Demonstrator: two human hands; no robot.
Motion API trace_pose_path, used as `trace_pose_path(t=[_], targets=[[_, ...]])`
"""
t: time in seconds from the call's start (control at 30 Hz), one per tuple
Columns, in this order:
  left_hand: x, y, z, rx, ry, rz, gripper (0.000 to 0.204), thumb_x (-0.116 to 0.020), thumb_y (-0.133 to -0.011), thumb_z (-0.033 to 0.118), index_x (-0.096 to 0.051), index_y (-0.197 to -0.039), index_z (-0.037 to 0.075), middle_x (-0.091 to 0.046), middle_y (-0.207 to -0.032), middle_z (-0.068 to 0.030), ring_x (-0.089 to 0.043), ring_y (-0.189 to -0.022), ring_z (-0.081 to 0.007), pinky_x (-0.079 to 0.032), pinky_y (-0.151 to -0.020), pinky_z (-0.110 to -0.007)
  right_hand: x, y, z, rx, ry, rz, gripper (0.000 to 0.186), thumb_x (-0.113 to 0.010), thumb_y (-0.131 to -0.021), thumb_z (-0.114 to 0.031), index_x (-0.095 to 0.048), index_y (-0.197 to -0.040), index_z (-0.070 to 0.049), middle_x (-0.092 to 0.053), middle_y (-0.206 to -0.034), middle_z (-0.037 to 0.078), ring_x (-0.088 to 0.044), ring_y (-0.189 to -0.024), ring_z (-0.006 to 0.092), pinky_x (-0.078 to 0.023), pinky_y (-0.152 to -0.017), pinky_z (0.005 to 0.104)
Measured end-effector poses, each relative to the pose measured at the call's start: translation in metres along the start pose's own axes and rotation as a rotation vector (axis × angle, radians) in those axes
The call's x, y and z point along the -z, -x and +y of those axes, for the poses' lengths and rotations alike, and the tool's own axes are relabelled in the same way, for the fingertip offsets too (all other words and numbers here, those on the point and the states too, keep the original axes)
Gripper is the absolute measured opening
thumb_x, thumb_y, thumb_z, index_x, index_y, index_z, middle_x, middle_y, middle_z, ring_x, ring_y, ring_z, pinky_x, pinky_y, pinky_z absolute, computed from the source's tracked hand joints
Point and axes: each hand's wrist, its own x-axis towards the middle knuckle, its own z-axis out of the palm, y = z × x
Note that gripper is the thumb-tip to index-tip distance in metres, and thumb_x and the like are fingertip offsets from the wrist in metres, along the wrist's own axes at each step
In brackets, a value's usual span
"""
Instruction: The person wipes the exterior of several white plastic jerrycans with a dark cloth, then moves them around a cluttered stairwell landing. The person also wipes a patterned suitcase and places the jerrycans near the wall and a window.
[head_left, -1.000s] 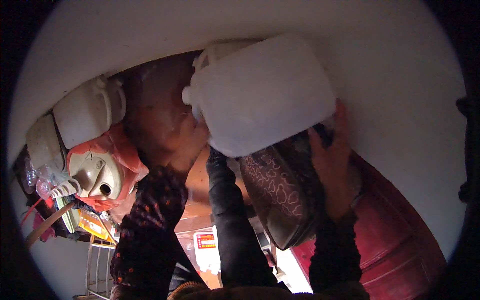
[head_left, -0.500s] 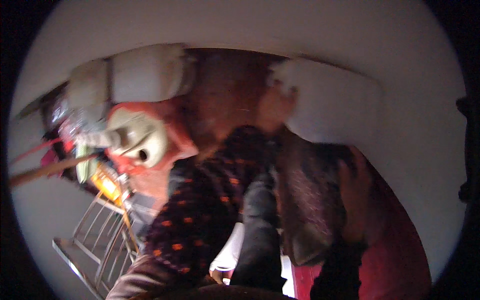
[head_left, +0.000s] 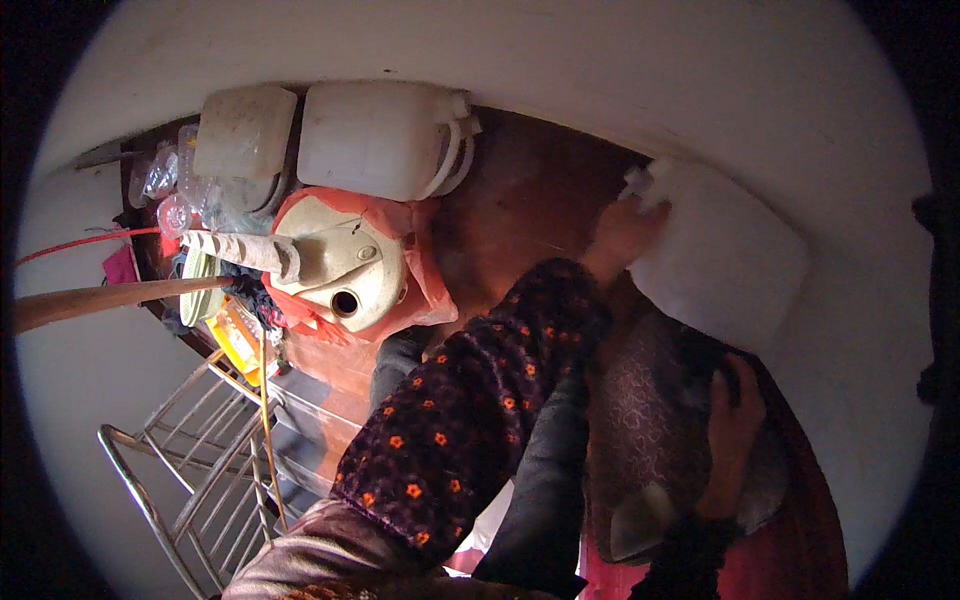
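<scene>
At two o'clock by the wall [head_left: 760,140], white plastic jug [head_left: 715,255] looks parked but not cleared: my left hand [head_left: 625,238] is at its neck, can't tell if gripping; right hand [head_left: 735,412], fingers apart, at patterned bag [head_left: 635,385], four o'clock.

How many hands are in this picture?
2. The left hand is at one end of the white jug; the right hand is over the patterned bag. No others show.

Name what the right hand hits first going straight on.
Likely the white jug: its lower edge lies just beyond the fingertips of the right hand in the picture. Depth is unclear, so it might pass over.
</scene>
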Motion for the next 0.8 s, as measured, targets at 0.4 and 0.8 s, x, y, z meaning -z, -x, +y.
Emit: trace_pose_path(t=[0.4, 0.8], targets=[[0.041, 0.022, -0.007, -0.430, -0.239, 0.302, 0.070, -0.063, -0.085, 0.039, -0.042, -0.136, -0.005, -0.050, -0.132, -0.0325, -0.050, -0.121, -0.0468, -0.041, -0.100, -0.052, 0.008, -0.003, 0.012, 0.023, 0.065, 0.000, 0.029, -0.061, -0.094, -0.020, -0.063, -0.115, 0.000, -0.064, -0.116, 0.020, -0.062, -0.105, 0.0349, -0.048, -0.093, 0.0429], [0.229, 0.028, -0.075, -0.017, -0.882, 0.766, 0.063, -0.071, -0.079, 0.039, -0.053, -0.121, -0.004, -0.066, -0.103, -0.0253, -0.065, -0.093, -0.0421, -0.050, -0.079, -0.051, 0.007, 0.000, 0.019, 0.045, 0.050, 0.021, 0.033, -0.062, -0.094, -0.022, -0.062, -0.118, 0.000, -0.064, -0.118, 0.021, -0.060, -0.110, 0.0353, -0.047, -0.096, 0.0423]])
